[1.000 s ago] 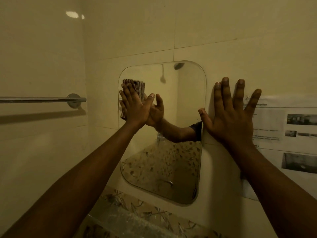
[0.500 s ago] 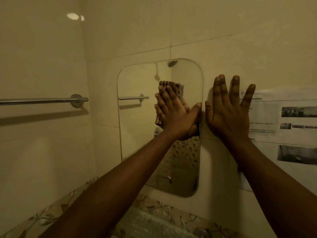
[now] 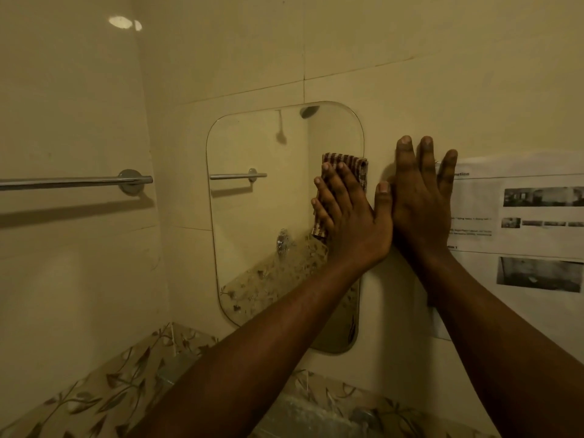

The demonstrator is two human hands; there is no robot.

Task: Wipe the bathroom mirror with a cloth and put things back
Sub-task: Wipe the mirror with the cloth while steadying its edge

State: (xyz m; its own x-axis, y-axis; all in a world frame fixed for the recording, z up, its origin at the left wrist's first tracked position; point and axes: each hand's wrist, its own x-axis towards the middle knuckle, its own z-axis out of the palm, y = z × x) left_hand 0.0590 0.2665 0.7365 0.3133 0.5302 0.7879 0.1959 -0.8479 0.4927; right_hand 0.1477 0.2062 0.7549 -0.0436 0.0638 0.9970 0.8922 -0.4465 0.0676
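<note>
Fingers [image 3: 331, 184] of left hand [image 3: 350, 222] straight, pressing striped cloth [image 3: 354, 167] flat against mirror [image 3: 262, 216] at its right edge; right hand [image 3: 417, 210] flat, digits spread, on wall tile [image 3: 442, 74] just beside mirror, overlapping printed notice [image 3: 521, 232] at its left edge.

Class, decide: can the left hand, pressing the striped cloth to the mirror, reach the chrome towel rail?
Probably yes: the left hand lies flat on the brown striped cloth, and only bare tile separates the rounded mirror from the chrome towel rail.
</note>
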